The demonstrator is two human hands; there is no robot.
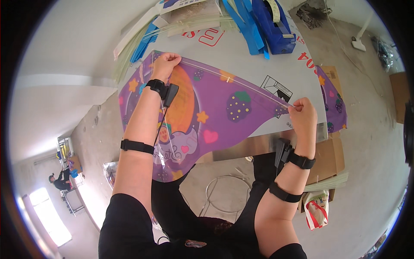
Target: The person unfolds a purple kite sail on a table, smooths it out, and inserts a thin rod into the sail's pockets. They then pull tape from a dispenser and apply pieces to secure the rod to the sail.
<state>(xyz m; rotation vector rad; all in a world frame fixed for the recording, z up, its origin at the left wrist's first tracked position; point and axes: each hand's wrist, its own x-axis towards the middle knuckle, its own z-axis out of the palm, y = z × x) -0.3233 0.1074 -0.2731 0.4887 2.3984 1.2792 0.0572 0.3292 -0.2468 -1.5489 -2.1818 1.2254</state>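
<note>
A purple kite (220, 110) printed with strawberries, stars and hearts lies across the board-topped table, its near part hanging over the front edge. A thin pale rod (241, 85) runs along its far edge. At the upper left end of that edge, my left hand (167, 64) pinches the fabric. My right hand (304, 114) grips the pointed right corner between thumb and fingers, by the rod's right end. The fabric stretches between both hands. Whether my fingertips press on the rod as well, I cannot tell.
A blue tape dispenser (276, 32) stands at the back right beside blue strips (246, 28). Bundles of thin pale rods (142, 41) lie along the back left. More purple printed fabric (333, 101) hangs off the right side near cardboard boxes (328, 157). Another person (61, 182) is far left.
</note>
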